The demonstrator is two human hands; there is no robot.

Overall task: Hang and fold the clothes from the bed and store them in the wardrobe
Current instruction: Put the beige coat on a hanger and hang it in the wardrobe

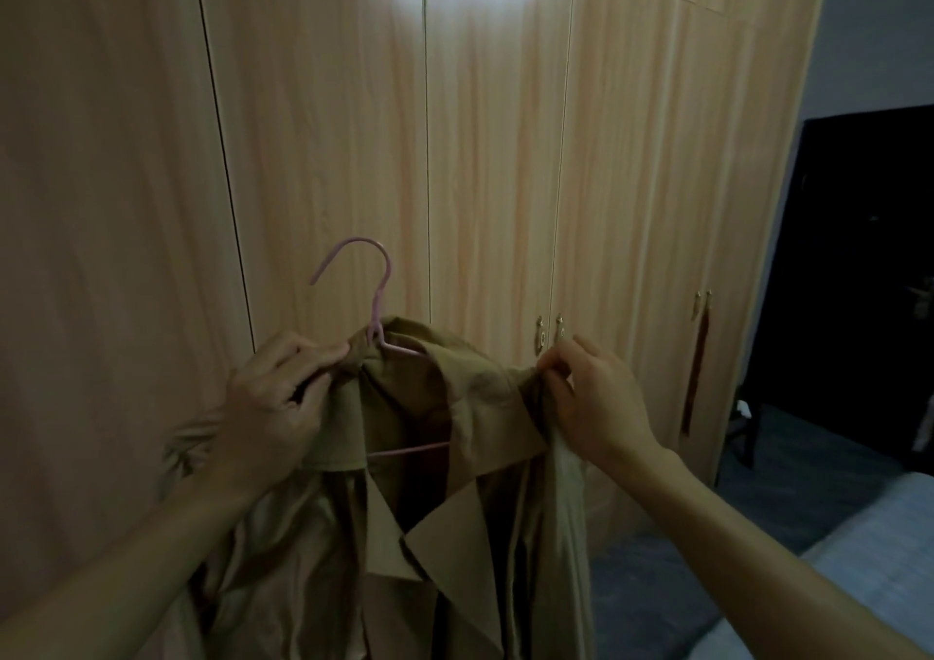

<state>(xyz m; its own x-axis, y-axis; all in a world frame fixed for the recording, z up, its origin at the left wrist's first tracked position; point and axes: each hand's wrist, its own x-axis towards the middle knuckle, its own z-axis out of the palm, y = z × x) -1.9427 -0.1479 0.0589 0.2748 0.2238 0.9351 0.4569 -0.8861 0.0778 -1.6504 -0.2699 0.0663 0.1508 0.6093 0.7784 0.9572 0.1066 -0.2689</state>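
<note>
Pinching the tan coat (455,457) at its collar, the left hand (273,407) steadies it on the pink hanger (376,300) while the right hand (596,396) grips the shoulder (both grips closed on fabric), near the shut wardrobe (480,154).

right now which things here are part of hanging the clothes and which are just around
Part of the job:
- tan coat
- pink hanger
- wardrobe, doors closed
- left hand and right hand, both gripping the coat

Just around:
- bed
- dark doorway
</note>
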